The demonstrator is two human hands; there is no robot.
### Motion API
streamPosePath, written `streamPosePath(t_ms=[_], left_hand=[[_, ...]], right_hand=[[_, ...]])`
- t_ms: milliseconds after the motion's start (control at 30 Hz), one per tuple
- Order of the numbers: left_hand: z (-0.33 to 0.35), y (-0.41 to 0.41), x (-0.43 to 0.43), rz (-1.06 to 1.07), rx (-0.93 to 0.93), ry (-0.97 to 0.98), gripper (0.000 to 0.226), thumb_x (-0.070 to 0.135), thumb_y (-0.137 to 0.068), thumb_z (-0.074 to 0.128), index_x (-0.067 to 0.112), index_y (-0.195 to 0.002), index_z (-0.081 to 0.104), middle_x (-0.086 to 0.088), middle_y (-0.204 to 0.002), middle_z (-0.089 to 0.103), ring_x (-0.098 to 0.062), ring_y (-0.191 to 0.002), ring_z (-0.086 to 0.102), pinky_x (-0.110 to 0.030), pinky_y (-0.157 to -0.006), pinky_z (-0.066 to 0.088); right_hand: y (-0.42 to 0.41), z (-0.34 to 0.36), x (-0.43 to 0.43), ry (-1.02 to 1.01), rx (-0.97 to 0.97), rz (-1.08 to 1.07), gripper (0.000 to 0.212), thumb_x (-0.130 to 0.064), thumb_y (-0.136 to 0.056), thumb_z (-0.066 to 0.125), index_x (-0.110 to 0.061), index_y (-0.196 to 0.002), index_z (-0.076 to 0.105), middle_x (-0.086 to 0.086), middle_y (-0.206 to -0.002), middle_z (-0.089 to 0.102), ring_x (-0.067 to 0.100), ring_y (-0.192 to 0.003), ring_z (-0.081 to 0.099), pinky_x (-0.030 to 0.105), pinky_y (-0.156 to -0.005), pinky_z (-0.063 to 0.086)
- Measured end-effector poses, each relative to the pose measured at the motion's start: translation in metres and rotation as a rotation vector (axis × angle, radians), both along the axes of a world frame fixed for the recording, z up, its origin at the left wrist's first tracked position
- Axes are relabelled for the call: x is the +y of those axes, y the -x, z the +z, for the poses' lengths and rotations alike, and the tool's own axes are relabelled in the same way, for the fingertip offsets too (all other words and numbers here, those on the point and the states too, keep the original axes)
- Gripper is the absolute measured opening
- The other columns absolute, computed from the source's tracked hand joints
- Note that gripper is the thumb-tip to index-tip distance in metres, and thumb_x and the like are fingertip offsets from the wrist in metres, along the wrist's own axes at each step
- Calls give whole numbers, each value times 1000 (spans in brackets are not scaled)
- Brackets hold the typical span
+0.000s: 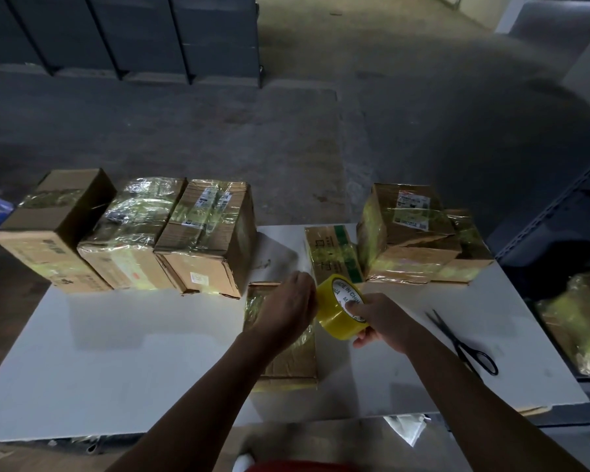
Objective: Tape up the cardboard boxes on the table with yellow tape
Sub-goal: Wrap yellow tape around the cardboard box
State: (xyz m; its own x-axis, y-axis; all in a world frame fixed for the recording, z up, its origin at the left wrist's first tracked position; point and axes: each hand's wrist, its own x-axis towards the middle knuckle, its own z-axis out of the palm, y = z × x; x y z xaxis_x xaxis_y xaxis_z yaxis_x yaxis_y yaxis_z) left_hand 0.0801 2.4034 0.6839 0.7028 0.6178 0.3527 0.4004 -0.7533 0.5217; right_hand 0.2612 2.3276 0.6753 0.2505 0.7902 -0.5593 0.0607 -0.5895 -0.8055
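Dim concrete flooring is stretching away behind a white worktop (150, 352), with a row of grey cabinets (133, 32) standing at the back of the room. Three cardboard boxes are sitting side by side along the worktop's far left edge: a plain-sided box (53, 229) at the corner, a heavily wrapped box (130, 233) touching it, and a labelled box (208, 236) next to that, all showing glossy yellowish tape. Toward the far right corner a tilted box (409, 233) is lying on top of a lower box (470, 257), both shining with tape. Just beside that stack, a small green-striped box (332, 253) is lying near the middle of the far edge.

Near the worktop's centre a flat box (286, 362) is lying under the person's left forearm, partly covered in crinkled tape. The yellow tape roll (338, 315) is being held just above this box's far right corner. The right hand (382, 321) is gripping the roll, thumb over the printed core and fingers curling beneath. The left hand (286, 308) is touching the roll's left side with its fingers curled out of sight, so I cannot tell whether it is pinching the tape end. Both hands are close together, meeting at the roll.

Black scissors (464, 342) are lying by the right edge, blades apart.
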Motion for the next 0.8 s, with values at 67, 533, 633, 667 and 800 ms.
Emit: streamPosePath(t_ms=[67, 533, 633, 667, 800], left_hand=[[-1, 0, 0, 22, -19, 65, 8, -1, -87, 62, -3, -87, 54, -13, -74, 55, -22, -59, 47, -27, -50, 36], [9, -4, 6, 57, 20, 151, 14, 7, -93, 58, 0, -99, 68, -12, -95, 65, -23, -82, 62, -34, -72, 51], [9, -4, 2, 50, 57, 103, 10, 4, -91, 59, -2, -96, 65, -14, -94, 63, -26, -82, 61, -34, -68, 49], [10, -4, 1, 56, 67, 91, 10, 5, -91, 59, -2, -96, 64, -15, -95, 63, -26, -81, 60, -34, -68, 49], [12, -8, -5, 101, 58, 27, 12, 6, -92, 57, -4, -96, 62, -16, -93, 60, -27, -77, 56, -39, -65, 47]], right_hand=[[0, 1, 0, 8, -9, 12, 13, -17, -96, 56, -5, -97, 60, 19, -75, 60, 21, -54, 57, 42, -59, 59], [-3, 3, 2, 47, -34, -77, 22, -16, -95, 57, 2, -107, 59, 19, -76, 61, 17, -47, 56, 48, -65, 59], [0, 3, 0, 64, -28, -95, 23, -16, -95, 58, 3, -108, 58, 20, -78, 61, 18, -48, 56, 48, -64, 59], [1, 3, -1, 64, -20, -101, 23, -16, -95, 58, 3, -109, 58, 20, -78, 60, 19, -49, 55, 48, -63, 59], [3, 4, 1, 59, 14, -124, 26, -14, -95, 57, 5, -112, 57, 22, -81, 59, 23, -54, 56, 49, -65, 59]])
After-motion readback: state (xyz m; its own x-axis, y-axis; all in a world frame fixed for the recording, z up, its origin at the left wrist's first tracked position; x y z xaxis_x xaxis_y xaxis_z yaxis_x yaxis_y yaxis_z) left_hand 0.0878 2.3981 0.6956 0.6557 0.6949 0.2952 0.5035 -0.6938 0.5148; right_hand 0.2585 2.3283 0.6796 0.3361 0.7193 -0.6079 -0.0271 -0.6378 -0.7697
